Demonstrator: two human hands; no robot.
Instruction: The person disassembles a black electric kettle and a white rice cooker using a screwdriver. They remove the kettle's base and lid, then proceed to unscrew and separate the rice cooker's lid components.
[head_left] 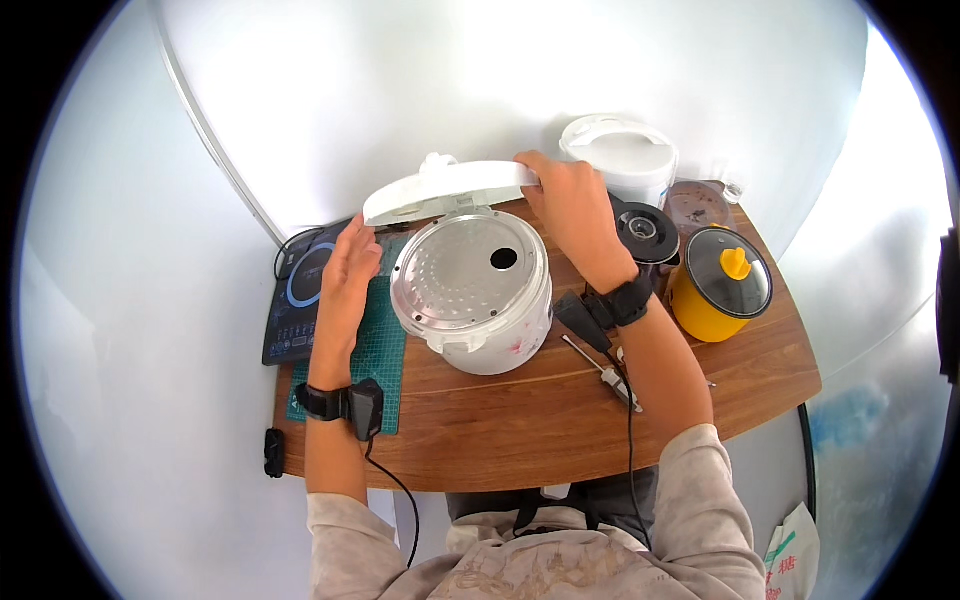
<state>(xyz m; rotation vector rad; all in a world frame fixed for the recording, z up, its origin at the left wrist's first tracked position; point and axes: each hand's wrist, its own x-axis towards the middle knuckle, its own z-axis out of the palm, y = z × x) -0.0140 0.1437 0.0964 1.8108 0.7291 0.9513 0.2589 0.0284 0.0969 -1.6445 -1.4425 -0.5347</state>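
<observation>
A white rice cooker [500,335] stands in the middle of the wooden table [520,430], its lid [450,188] swung up and open. The perforated metal inner plate [470,265] faces up at me. My right hand [572,215] grips the right end of the raised lid. My left hand [345,275] lies flat with fingers together against the cooker's left side, over a green cutting mat [378,350]. Both wrists carry black bands with cables.
A black induction hob [295,300] sits at the table's left end. Behind are a white pot [625,155], a black appliance [645,232], a yellow cooker with glass lid [720,285] and a brown lid [697,205]. A screwdriver [605,375] lies by my right forearm.
</observation>
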